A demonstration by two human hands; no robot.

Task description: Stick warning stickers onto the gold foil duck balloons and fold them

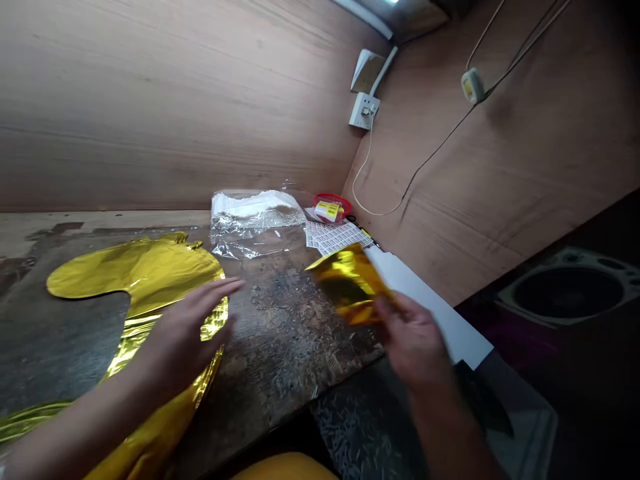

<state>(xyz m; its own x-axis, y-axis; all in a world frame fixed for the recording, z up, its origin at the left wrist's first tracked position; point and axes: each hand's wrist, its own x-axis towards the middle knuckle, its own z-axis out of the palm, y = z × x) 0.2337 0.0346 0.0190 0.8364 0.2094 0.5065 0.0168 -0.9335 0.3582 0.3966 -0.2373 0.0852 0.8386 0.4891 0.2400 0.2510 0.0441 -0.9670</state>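
A flat gold foil balloon lies across the left part of the worn table, its rounded arm pointing left. Over its right edge hovers my left hand, fingers stretched out and apart, holding nothing; whether it touches the foil I cannot tell. My right hand grips a folded gold foil piece by its near right corner, above the table's right side. That hand is slightly blurred. More gold foil shows at the lower left, partly behind my left forearm.
Against the back wall lies a clear plastic bag with white contents. Near the corner are a red basket, printed label sheets and a white board. A cable hangs along the right wall from a socket.
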